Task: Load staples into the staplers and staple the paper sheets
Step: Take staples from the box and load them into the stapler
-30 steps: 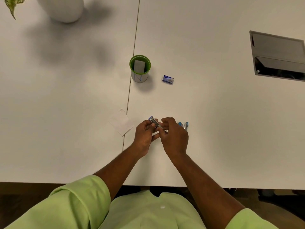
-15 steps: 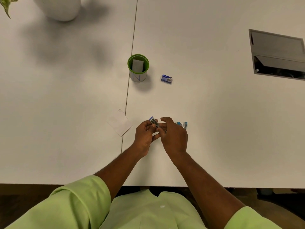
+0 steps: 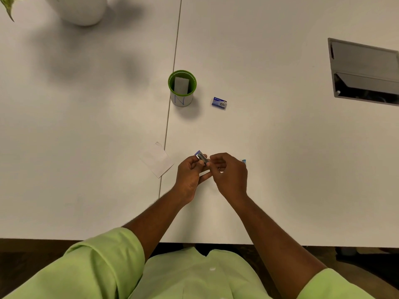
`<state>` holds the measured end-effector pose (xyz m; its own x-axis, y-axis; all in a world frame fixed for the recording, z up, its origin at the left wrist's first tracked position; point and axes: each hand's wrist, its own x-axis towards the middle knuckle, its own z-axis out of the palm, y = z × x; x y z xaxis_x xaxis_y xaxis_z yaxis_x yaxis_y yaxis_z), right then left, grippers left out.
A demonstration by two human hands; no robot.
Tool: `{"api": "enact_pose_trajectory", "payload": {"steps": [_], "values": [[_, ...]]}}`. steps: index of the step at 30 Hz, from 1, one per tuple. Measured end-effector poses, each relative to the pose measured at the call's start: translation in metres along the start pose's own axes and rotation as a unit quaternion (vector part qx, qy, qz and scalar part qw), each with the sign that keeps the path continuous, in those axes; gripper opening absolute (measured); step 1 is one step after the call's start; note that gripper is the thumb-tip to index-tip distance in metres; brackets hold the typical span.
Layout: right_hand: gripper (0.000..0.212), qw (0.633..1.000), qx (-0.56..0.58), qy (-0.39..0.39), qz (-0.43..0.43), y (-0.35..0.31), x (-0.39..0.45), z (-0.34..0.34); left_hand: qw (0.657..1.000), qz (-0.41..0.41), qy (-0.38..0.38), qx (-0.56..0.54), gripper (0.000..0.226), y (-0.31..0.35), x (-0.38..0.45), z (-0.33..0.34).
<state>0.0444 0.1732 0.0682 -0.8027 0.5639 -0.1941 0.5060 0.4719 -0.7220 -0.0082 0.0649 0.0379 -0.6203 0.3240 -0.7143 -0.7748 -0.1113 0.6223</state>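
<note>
We pinch the small stapler point(image 3: 201, 156) in our left hand point(image 3: 190, 173) just above the table point(image 3: 280, 169). Our right hand point(image 3: 230, 175) curls at its end, contents hidden. A hasty push could jam or scatter staples.

The table point(image 3: 280, 169) lay bare toward its right edge and along the near edge. A green cup point(image 3: 182, 88) and staple box point(image 3: 219, 103) stood mid-table by the seam, paper sheets point(image 3: 157, 160) nearer, a white pot point(image 3: 79, 9) at the far-left corner, and a cable hatch point(image 3: 364, 70) by the right edge.
</note>
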Motion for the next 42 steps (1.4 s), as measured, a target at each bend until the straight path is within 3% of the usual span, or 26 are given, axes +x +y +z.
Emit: {"api": "enact_pose_trajectory", "payload": {"steps": [5, 13, 20, 28, 36, 42], "values": [[0.019, 1.000, -0.017, -0.016, -0.017, 0.005, -0.001, 0.000, 1.000, 0.004, -0.001, 0.018, 0.023, 0.000, 0.001, -0.003], [0.011, 1.000, -0.024, -0.014, 0.006, 0.008, 0.000, 0.001, 0.999, 0.012, 0.003, 0.031, 0.022, -0.002, 0.002, -0.002], [0.016, 0.995, -0.019, -0.099, 0.009, 0.008, 0.007, -0.011, 0.999, 0.014, -0.001, 0.049, 0.021, -0.005, 0.001, -0.008], [0.020, 0.976, -0.124, -0.170, -0.064, 0.000, 0.030, -0.032, 0.998, -0.001, -0.018, 0.057, 0.019, -0.001, 0.002, -0.008], [0.028, 0.915, -0.233, -0.251, -0.213, -0.009, 0.040, -0.042, 0.997, -0.015, -0.041, 0.064, 0.015, 0.001, 0.003, -0.007], [0.031, 0.896, -0.263, -0.285, -0.216, -0.009, 0.043, -0.043, 0.995, -0.024, -0.049, 0.084, 0.018, -0.002, 0.004, -0.008]]}}
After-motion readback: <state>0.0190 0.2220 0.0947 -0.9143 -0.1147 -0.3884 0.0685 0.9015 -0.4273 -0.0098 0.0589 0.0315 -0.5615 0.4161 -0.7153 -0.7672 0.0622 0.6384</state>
